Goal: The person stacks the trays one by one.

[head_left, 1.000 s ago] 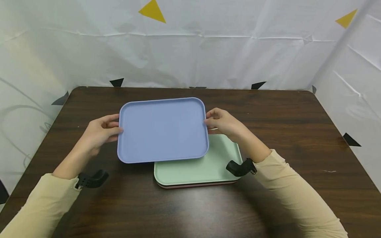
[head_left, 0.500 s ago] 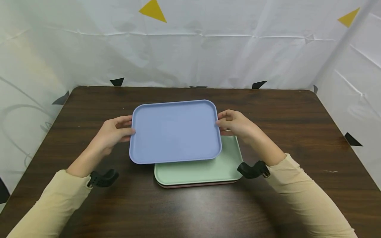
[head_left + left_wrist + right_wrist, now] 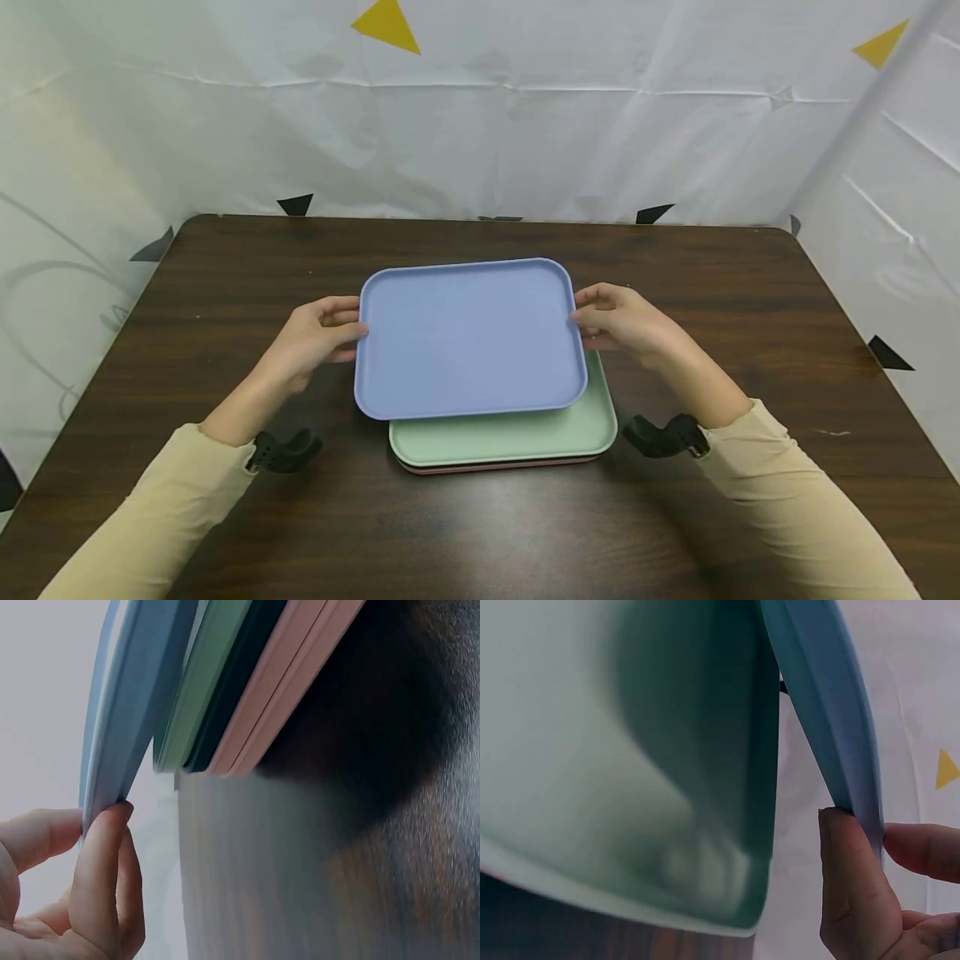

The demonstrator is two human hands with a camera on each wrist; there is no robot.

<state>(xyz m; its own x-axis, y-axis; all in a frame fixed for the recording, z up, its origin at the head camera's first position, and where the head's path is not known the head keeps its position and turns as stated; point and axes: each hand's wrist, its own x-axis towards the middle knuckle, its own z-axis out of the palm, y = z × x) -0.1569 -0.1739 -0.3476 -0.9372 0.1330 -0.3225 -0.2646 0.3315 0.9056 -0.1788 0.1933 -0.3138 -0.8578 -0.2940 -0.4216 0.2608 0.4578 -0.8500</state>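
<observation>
White sheeting backs a dark wooden worktop (image 3: 225, 275), above which the left hand (image 3: 315, 337) pinches the left short edge of a blue tray (image 3: 468, 337) and the right hand (image 3: 622, 321) pinches the opposite short edge. Between the two hands the tray's long axis runs left to right, held clear of a green tray (image 3: 517, 437) just beneath it. That green tray sits on a pink tray (image 3: 289, 682), both offset toward the person and the right hand.

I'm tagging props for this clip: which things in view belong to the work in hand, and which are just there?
In the work:
blue tray, gripped at its edges by the left hand and right hand
green tray under it
pink tray at the bottom of the stack

Just there:
table
white backdrop
yellow triangles
</observation>
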